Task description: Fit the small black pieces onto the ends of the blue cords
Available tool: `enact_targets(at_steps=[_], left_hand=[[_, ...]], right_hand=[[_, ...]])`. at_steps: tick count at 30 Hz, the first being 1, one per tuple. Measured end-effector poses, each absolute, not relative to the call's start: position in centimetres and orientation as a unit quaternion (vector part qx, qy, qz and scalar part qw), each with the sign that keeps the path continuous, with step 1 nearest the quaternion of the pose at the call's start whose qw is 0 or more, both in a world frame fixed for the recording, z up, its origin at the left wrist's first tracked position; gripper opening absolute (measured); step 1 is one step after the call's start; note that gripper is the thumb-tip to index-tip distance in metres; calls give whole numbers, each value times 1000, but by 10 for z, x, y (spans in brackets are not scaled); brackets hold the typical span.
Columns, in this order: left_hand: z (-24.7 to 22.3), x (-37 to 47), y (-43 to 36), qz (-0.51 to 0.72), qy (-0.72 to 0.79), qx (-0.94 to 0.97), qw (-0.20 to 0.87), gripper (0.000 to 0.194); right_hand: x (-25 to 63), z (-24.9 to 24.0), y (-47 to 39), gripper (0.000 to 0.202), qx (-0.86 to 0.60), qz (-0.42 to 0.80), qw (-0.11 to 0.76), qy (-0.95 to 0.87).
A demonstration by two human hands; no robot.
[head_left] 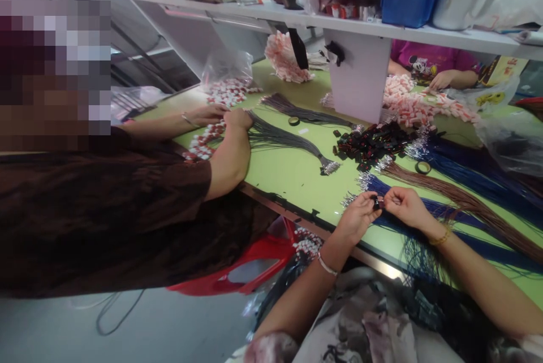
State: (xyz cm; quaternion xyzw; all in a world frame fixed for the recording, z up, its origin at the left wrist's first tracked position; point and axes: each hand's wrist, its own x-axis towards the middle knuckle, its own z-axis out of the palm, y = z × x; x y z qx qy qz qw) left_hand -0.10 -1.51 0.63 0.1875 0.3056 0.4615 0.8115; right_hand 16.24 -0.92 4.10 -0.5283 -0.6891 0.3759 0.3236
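Observation:
My left hand (357, 219) is closed on a small black connector housing (375, 203) near the table's front edge. Close beside it, my right hand (408, 210) pinches what looks like a thin wire, its metal end at the housing; the fingers hide most of it. Under and around my hands lie bundles of blue wires (428, 207) with silvery terminals, their loose ends hanging over the edge. A bundle of brown wires (462, 193) runs just behind my right hand. Beyond that sits a heap of black housings (369, 145).
At left, a co-worker's hands (235, 120) handle grey wires (282, 137) and red-and-white connectors (203, 142). Another person's hand (443, 80) is by pale pink connectors (416, 103) across the table. A shelf (254, 15) spans overhead; a red stool (250, 261) stands below left.

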Motion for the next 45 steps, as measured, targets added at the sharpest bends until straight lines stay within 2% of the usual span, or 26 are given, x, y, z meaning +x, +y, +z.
enact_targets(at_steps=[18,33,39,42,45], left_hand=[[2,-3,-18,450,300,212,814,29],[-1,7,-23,477,380,233,758,38],[0,9,-25,479,400,250,741,40],[4,8,-24,475,400,250,743,40],[9,10,-20,474,384,254,750,39]], right_hand=[[156,40,-25,13,-576,215,292,-733],[156,38,-25,12,-500,225,281,-787],[154,30,-29,15,-518,202,280,-783],[162,34,-19,15,-499,244,255,-792],[180,42,8,23,-510,264,240,-783]])
